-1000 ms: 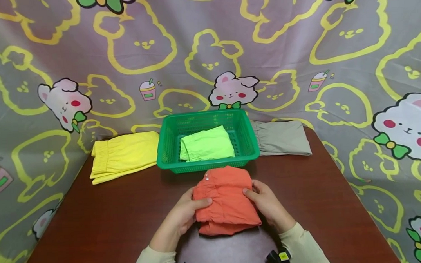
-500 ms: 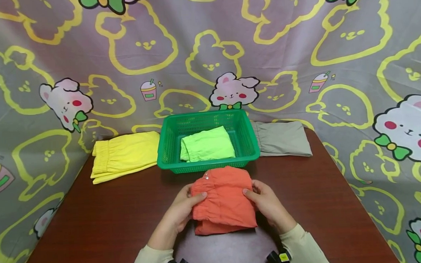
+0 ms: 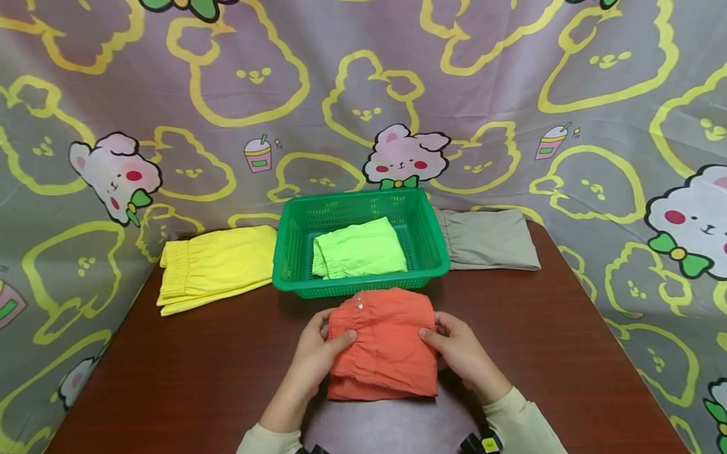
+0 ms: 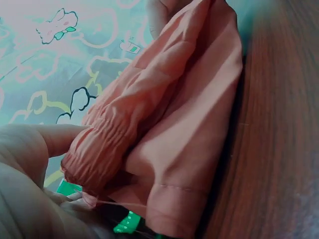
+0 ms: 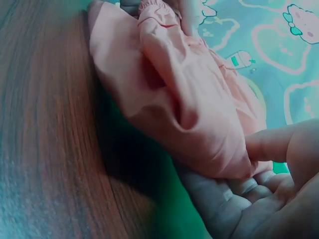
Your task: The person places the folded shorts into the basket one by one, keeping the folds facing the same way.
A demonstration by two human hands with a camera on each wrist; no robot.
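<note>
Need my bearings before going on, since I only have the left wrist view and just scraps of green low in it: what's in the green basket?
Observer: A folded lime cloth lies inside the basket.
Operator: And where does the right hand have the orange cloth?
Observer: At its right edge, in a pinch, across from the left hand.

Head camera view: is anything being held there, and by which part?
Yes, the folded orange cloth garment: the person's bare left hand grips its gathered side edge, and the bare right hand grips its opposite side edge.
</note>
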